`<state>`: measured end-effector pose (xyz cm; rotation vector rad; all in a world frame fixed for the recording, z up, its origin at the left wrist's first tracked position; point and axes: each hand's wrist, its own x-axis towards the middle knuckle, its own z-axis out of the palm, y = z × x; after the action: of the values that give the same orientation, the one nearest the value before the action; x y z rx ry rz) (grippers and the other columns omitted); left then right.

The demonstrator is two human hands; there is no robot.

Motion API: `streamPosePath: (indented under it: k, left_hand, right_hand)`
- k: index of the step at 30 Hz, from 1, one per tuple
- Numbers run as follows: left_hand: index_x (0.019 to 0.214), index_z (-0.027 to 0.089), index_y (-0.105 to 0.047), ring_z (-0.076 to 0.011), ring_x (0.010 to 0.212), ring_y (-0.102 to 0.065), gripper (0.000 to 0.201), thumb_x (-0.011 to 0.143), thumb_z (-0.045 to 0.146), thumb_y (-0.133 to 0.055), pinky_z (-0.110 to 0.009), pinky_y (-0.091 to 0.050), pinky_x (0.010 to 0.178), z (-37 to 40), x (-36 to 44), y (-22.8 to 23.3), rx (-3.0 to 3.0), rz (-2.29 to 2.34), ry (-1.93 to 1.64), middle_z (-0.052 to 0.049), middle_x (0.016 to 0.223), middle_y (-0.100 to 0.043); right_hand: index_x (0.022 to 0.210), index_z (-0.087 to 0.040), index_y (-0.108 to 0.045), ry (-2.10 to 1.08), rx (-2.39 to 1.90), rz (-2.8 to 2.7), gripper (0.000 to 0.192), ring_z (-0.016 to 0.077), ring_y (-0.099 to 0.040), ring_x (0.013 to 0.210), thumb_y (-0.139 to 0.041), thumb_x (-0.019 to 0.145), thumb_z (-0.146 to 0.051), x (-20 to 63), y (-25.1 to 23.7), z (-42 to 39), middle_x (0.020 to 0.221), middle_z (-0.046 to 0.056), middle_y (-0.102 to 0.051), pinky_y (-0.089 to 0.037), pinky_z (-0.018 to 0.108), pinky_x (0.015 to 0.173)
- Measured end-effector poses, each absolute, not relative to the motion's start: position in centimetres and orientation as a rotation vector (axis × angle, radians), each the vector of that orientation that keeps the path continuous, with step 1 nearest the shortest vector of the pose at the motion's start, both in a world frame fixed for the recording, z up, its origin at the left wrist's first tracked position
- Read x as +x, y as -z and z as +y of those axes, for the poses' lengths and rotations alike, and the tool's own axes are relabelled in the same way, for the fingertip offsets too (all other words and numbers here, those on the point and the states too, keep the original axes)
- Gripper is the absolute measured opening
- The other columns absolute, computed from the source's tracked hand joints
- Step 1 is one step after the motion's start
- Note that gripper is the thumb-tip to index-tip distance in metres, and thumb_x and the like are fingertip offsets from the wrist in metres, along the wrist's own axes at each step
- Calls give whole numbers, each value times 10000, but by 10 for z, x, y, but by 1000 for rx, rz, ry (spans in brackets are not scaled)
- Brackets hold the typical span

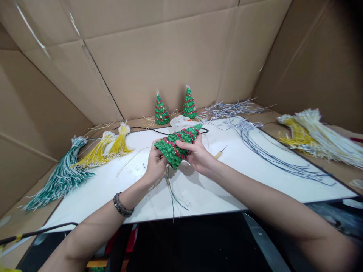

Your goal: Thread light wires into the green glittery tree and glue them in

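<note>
A small green Christmas tree (177,145) with red garland lies tilted between my hands above the white board, its tip toward the upper right. My left hand (155,162) grips its base from the left. Around the upper part my right hand (200,155) is closed, the thumb lying across the front. Several thin wires (170,185) in green, dark and pale colours hang from the base. Just behind the tree sits a white glue gun (181,122), partly hidden, with a black cord. To the right of my right hand lies an awl (219,153) with a wooden handle.
Two finished-looking trees (162,111) stand at the back by the cardboard wall (159,56). Green (61,177) and yellow wire bundles (98,151) lie left. Loose clear wires (272,151) spread across the right of the white board (113,196); yellow and white bundles (320,132) lie beyond.
</note>
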<state>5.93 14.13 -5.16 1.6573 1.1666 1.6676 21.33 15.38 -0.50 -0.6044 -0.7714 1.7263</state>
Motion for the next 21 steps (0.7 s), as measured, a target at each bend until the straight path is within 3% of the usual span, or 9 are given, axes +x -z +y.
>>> streamPosePath:
  k: [7, 21]
  left_hand:
    - [904, 188, -763, -283, 1141, -577, 263, 734, 387, -787, -438, -439, 1076, 142, 59, 50, 1630, 1184, -1685, -105, 1139, -628]
    - [926, 189, -770, -250, 1111, -589, 225, 760, 340, -775, -372, -482, 1023, 136, 64, 49, 1624, 1182, -1677, -92, 1152, -615]
  right_hand:
    - [1076, -344, -341, -1738, -608, -818, 762, 198, -686, 904, -825, 530, -124, 215, 3, 154, 989, -76, -662, -592, 319, 659]
    - [1067, -335, -359, -1769, -631, -770, 790, 177, -688, 866, -829, 493, -66, 214, 1, 156, 971, -77, -646, -604, 318, 703]
